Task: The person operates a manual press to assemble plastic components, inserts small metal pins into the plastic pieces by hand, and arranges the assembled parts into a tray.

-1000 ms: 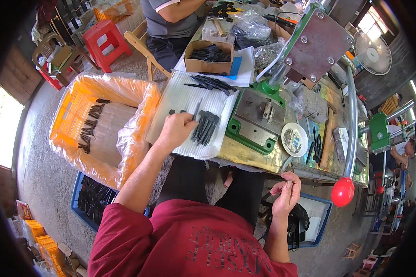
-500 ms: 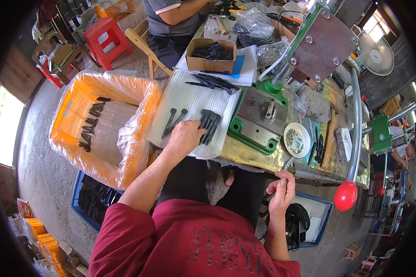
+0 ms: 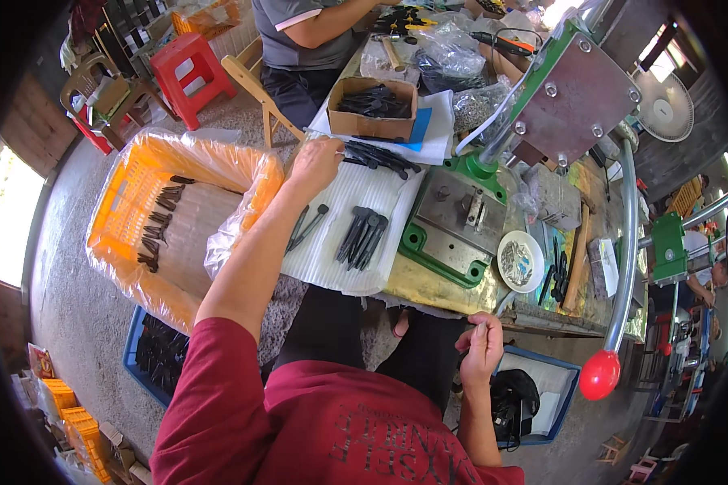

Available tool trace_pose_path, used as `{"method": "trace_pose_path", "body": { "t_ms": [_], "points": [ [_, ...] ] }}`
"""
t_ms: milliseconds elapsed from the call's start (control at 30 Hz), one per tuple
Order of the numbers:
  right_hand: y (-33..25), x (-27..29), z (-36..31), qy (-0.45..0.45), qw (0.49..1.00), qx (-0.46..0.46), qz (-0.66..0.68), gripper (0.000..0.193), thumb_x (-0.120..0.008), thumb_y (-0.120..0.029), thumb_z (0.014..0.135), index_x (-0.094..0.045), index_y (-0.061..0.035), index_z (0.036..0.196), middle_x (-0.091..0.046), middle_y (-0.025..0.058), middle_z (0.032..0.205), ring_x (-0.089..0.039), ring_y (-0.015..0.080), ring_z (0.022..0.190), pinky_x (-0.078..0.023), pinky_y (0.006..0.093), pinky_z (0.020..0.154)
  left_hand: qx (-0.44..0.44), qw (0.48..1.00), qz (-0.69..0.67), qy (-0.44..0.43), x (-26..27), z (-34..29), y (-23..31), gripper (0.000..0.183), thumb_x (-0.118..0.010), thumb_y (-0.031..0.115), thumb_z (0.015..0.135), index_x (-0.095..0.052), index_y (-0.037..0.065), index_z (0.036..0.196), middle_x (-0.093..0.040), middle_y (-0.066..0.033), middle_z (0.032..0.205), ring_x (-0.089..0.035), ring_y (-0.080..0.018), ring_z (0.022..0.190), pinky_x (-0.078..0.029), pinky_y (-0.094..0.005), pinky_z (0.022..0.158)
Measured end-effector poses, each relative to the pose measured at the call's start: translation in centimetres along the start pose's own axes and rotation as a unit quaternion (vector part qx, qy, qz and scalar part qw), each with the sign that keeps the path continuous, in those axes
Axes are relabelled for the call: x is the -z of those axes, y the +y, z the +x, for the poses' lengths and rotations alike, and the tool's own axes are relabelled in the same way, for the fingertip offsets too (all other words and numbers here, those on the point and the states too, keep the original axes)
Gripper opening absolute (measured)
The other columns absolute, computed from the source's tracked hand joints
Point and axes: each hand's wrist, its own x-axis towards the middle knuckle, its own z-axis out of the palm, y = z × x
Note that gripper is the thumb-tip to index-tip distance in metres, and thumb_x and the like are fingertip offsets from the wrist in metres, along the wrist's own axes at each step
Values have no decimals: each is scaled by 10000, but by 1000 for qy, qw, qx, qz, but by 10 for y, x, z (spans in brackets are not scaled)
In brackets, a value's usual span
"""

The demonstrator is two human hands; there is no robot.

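Observation:
My left hand [image 3: 317, 166] is at the left end of a pile of long black pieces [image 3: 378, 157] on a white foam sheet [image 3: 325, 267]. Its fingers are bent together and partly hidden, so I cannot make out what they grip. Nearer to me on the sheet lie a bundle of black round-headed pieces [image 3: 362, 238] and a couple of similar loose pieces [image 3: 307, 227], partly behind my forearm. Over my lap, by the table edge, my right hand [image 3: 481, 349] is closed with curled fingers. Whatever it may hold is too small to tell.
A plastic-lined orange crate [image 3: 129, 242] with black pieces stands left. Right of the sheet sits a green press [image 3: 453, 218] with a red-knobbed lever [image 3: 600, 375]. Beyond are a cardboard box [image 3: 372, 121] and a seated co-worker [image 3: 303, 48]. A white bowl [image 3: 519, 261] holds small metal parts.
My left hand has moved away from the near bundle, forward to the far pile's left end. The bundle stays on the sheet. My right hand has shifted slightly and remains closed.

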Motion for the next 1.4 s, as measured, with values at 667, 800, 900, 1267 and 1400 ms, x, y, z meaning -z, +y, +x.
{"method": "trace_pose_path", "body": {
  "t_ms": [667,800,900,1267,1400],
  "points": [
    [4,-10,-4,-11,1000,-9,6,134,-419,-102,849,-497,7,861,-471,32,667,-440,64,463,-357,193,434,-25,996,-61,-61,32,-49,51,145,-528,132,750,-523,20,841,-537,-166,746,-516,-329,768,-399,-388,676],
    [-5,-16,3,-32,997,-36,59,129,-439,-102,847,-494,8,885,-486,28,658,-439,59,477,-363,187,444,-65,985,-151,-60,43,-82,88,112,-544,96,729,-531,19,810,-527,-147,728,-513,-302,728,-405,-367,649],
    [-12,-23,10,-56,987,-68,138,191,-436,-147,861,-467,-9,989,-519,48,784,-459,70,494,-360,183,435,-158,975,-151,-34,36,-106,110,83,-560,29,699,-535,15,777,-517,-116,705,-503,-277,688,-407,-338,624],
    [-17,-21,13,-45,993,-29,102,96,-492,-82,833,-508,1,880,-486,31,644,-474,82,523,-389,193,471,-158,940,-275,-121,-2,-167,157,179,-617,64,665,-569,19,832,-532,-120,690,-505,-292,681,-413,-364,608],
    [-23,-7,13,-97,993,63,-13,70,-491,-60,828,-526,-1,842,-505,35,714,-489,71,543,-405,190,492,-144,926,-279,-208,-2,-165,163,146,-592,74,697,-576,25,833,-533,-135,696,-515,-304,684,-420,-369,617]
  ]
}}
